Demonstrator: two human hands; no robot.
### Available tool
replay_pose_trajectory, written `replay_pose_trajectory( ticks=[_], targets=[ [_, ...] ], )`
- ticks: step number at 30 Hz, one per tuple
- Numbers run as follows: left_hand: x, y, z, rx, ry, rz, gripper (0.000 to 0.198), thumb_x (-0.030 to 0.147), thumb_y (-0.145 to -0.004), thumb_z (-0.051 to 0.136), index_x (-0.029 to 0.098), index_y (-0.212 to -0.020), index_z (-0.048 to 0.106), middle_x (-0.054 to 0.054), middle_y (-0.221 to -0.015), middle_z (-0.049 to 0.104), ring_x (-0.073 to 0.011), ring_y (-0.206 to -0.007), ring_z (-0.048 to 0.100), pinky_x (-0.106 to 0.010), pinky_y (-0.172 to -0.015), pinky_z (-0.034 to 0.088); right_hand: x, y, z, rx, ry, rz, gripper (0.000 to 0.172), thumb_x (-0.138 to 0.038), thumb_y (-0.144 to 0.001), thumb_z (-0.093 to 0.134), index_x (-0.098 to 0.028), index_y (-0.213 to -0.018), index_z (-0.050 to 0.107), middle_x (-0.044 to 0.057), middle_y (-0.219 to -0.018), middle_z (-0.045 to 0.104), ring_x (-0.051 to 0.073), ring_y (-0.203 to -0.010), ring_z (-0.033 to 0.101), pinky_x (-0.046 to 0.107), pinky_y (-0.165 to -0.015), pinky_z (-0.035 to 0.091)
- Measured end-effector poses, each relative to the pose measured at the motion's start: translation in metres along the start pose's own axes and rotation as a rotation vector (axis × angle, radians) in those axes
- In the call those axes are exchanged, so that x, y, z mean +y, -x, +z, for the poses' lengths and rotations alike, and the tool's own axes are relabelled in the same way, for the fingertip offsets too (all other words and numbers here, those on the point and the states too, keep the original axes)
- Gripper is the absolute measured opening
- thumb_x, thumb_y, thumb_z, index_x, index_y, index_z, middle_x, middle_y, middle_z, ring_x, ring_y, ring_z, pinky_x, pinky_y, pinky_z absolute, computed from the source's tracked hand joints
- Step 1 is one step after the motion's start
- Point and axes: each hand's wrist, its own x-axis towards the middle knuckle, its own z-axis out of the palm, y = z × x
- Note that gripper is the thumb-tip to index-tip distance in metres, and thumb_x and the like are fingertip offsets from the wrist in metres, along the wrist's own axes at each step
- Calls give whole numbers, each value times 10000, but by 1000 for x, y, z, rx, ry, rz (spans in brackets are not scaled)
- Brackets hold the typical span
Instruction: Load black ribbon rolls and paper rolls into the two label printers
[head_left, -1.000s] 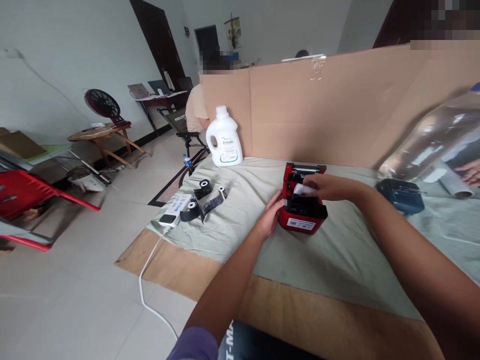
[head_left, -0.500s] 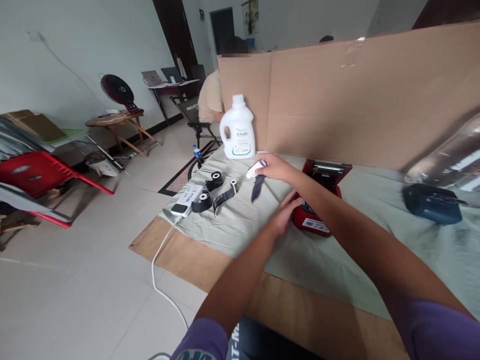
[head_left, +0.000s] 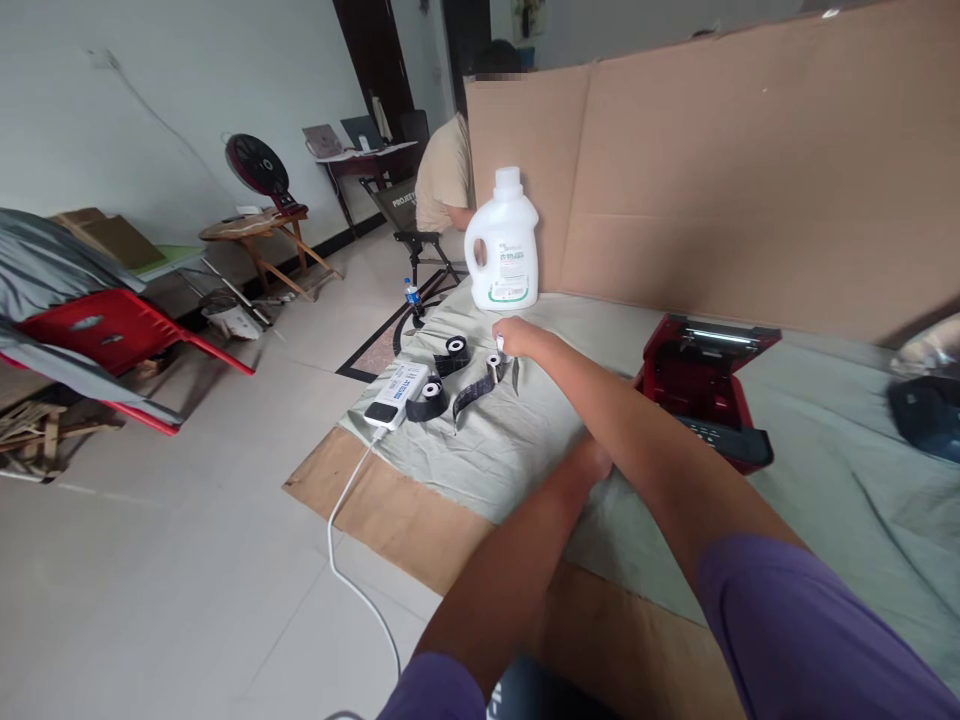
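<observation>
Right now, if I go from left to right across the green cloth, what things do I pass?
White power strip → white bottle → red printer → dark blue device.

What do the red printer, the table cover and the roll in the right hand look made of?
Red printer: glossy moulded plastic, it shines. Table cover: matte woven cloth, wrinkled. Roll, pinched by the right hand: white core, probably plastic; dark hanging tail looks like thin film.
</observation>
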Motion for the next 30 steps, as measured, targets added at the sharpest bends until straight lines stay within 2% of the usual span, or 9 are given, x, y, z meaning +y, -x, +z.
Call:
replay_pose_trajectory(
  ticks=[3,8,12,15,17,19,23,27,30],
  targets=[
    [1,-2,1,-167,-91,37,557,422,-766,751,223,-1279,665,-92,-1205,703,-289,-1113,628,-426,-1003,496,1,4,6,-50,29,-13,398,-80,-780,669,-182,-1162,715,135,-1214,690,262,-1013,677,291,-805,481],
    [-1,-2,-1,-161,-157,58,596,467,-807,713,205,-1335,633,-103,-1160,709,-288,-1066,643,-428,-963,522,6,10,9,-23,47,-2,409,-135,-824,645,-180,-1229,680,147,-1240,672,265,-1017,669,300,-807,470],
    [-2,-1,0,-198,-119,136,643,506,-794,739,198,-1346,622,-123,-1152,710,-314,-1139,611,-470,-1021,479,9,13,11,-20,49,21,447,-144,-831,626,-170,-1276,654,167,-1239,673,268,-1024,649,302,-814,460],
    [-6,-3,-1,-208,-120,115,637,510,-798,734,218,-1353,617,-116,-1221,688,-315,-1192,587,-471,-1060,448,9,18,5,9,58,26,502,-187,-876,574,-200,-1377,592,171,-1363,611,337,-1190,547,375,-905,436],
    [-10,-6,-4,-207,-119,84,626,511,-808,721,236,-1359,612,-106,-1276,668,-314,-1211,581,-468,-1064,447,6,23,-2,65,61,-10,541,-191,-910,509,-252,-1447,527,127,-1492,515,371,-1292,437,439,-976,387],
    [-15,-8,-7,-196,-109,73,597,501,-815,714,255,-1350,617,-94,-1321,650,-311,-1240,572,-460,-1071,447,2,29,-7,61,67,-86,565,-168,-893,511,-301,-1442,535,78,-1518,497,374,-1309,390,473,-1018,332],
    [-16,-8,-8,-217,-112,98,530,476,-832,709,262,-1312,642,-82,-1358,636,-305,-1341,503,-443,-1135,390,-9,44,-3,-78,128,-199,528,-191,-806,650,-286,-1325,650,137,-1264,676,375,-1256,406,476,-1018,287],
    [-8,-6,-5,-210,-83,85,514,433,-824,729,242,-1296,654,-81,-1372,629,-331,-1401,438,-442,-1153,366,-15,58,9,60,142,-230,307,-190,-839,628,-227,-1127,729,136,-1073,730,326,-1205,474,426,-1003,291],
    [-7,-6,-5,-226,-81,61,527,429,-829,726,252,-1317,636,-72,-1430,585,-332,-1411,431,-446,-1165,351,-13,71,6,120,-18,-254,200,-154,-835,604,-212,-988,719,73,-1016,739,246,-1051,581,323,-912,358]
  ],
)
